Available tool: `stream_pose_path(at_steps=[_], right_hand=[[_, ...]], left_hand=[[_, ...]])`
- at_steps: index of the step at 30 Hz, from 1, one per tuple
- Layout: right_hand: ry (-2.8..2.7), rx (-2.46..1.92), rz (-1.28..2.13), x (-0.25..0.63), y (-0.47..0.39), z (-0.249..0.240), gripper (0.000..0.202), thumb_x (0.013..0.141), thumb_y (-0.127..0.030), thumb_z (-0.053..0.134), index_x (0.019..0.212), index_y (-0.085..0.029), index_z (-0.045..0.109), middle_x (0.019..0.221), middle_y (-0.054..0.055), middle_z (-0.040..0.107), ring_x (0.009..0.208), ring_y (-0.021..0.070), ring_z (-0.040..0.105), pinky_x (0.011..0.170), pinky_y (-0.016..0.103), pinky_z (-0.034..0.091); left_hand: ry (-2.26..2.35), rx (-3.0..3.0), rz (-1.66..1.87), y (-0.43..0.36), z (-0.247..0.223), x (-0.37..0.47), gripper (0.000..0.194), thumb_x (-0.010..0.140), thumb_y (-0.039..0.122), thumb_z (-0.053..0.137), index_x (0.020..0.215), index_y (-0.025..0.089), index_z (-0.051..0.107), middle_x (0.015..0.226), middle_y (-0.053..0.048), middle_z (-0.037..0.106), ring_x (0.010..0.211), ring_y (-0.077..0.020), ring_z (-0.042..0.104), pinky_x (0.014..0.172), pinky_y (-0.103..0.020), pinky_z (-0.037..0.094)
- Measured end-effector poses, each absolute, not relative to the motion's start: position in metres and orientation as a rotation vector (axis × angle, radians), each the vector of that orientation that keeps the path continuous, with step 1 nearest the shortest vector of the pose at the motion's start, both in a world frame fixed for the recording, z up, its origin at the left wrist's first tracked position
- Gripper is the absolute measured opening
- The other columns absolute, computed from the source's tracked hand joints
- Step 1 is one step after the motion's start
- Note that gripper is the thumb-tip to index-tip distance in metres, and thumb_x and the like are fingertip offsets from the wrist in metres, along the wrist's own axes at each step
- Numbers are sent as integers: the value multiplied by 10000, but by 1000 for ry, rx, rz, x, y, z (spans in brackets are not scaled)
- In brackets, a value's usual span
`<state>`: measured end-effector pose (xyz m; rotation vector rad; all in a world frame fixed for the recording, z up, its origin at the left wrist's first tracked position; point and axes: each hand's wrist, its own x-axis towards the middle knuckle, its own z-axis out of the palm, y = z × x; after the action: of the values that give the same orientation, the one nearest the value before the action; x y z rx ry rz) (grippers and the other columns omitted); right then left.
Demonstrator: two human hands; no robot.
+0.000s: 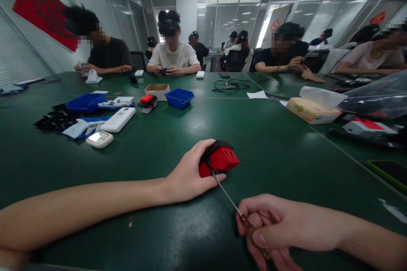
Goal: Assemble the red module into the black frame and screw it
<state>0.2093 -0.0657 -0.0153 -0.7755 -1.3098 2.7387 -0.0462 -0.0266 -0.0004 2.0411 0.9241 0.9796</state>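
My left hand (190, 172) is wrapped round a red and black block-shaped device (224, 159) just above the green table. Its thumb and fingers grip the device from the left side. In my right hand (270, 224), at the lower right, the fingers are closed round the reddish see-through handle of a screwdriver (229, 198). The thin metal shaft points up and left, and its far end meets the near side of the device by a small black part. The exact contact of the tip is too small to make out.
On the green table (152, 228), a white power bank (119, 120), a rounded white device (99, 139), gloves and blue trays (179, 98) lie at the left and behind. A tissue box (313, 110) stands at the right. Several people sit beyond.
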Motion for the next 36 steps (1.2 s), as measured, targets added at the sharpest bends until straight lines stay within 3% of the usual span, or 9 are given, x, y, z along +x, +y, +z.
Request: stream_pose_path(at_steps=[3,10,16,25,31,36], right_hand=[[-1326,-878,2702,209,-67,-17,549,734,-445,906,1016,-179,518,730,25,729,332,85,577,322,155,486],[-1423,-837,2631,205,-69,-10,448,862,-494,791,1055,-148,583,809,53,735,390,59,600,368,124,482],[-1382,-977,2657,205,-70,-7,554,717,-465,910,1044,-147,595,727,20,730,319,55,540,314,131,459],[-1394,-797,2684,203,-71,-9,546,837,-569,797,1090,-148,560,856,96,760,387,93,633,364,152,510],[-1437,-907,2611,204,-74,-9,535,766,-456,886,1077,-158,570,706,-10,709,344,64,569,350,136,485],[-1417,-807,2646,203,-72,-11,525,872,-536,780,1141,-163,528,768,37,736,369,85,600,361,154,488]], left_hand=[[923,2046,987,-27,0,-46,701,820,323,833,1411,199,476,1357,-126,643,1210,-292,662,1096,-441,519],[934,2021,988,-27,0,-47,695,826,318,825,1413,204,469,1359,-128,647,1218,-297,661,1100,-445,516],[913,2084,991,-27,1,-47,685,821,310,824,1402,193,480,1340,-124,644,1190,-285,664,1082,-425,519],[909,2097,979,-27,1,-47,704,817,309,830,1414,194,475,1355,-133,637,1198,-293,656,1088,-438,514],[902,2087,983,-27,2,-47,686,826,316,824,1405,195,476,1345,-125,638,1197,-282,661,1088,-421,517],[904,2073,971,-26,1,-47,693,829,317,824,1411,194,471,1348,-125,636,1205,-280,660,1085,-416,518]])
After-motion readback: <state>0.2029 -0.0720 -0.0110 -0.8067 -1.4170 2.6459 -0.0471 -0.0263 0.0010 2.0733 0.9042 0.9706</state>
